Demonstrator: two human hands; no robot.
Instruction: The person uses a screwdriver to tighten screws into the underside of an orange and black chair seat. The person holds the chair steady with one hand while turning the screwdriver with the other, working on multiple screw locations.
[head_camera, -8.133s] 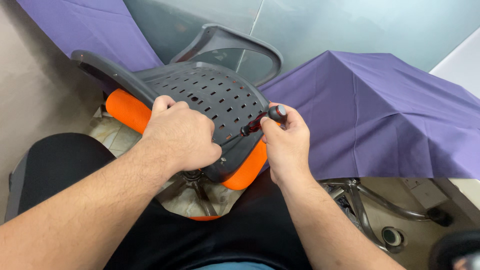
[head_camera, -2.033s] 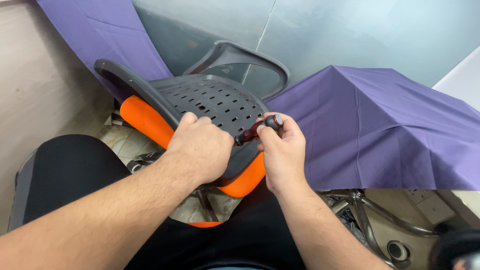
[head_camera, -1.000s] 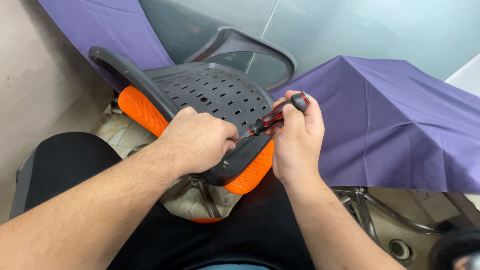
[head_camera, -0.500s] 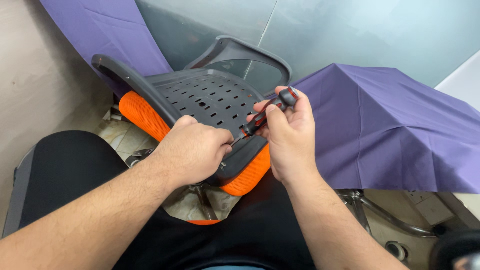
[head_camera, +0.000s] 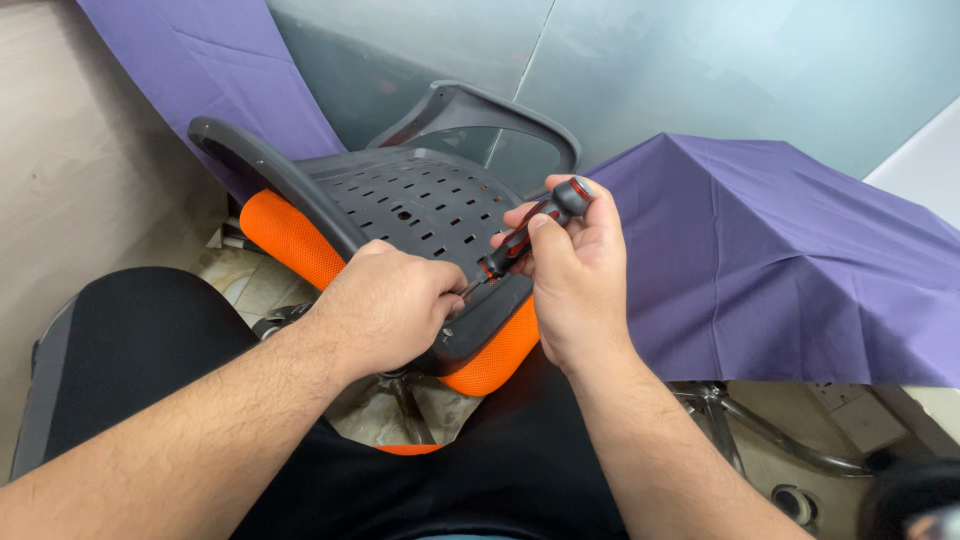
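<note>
**Screwdriver on the underside of a chair seat**

The left hand (head_camera: 385, 310) lies with curled fingers on the near edge of the grey perforated seat plate (head_camera: 420, 205) and presses it down. The right hand (head_camera: 575, 270) is closed around a black and red screwdriver (head_camera: 528, 232), the thumb along its handle. The tip points down-left and meets the plate just beside the left hand's fingers. The orange cushion (head_camera: 290, 240) sits under the plate. A purple cloth (head_camera: 780, 250) covers something at the right, near a chrome chair base (head_camera: 760, 425).
</note>
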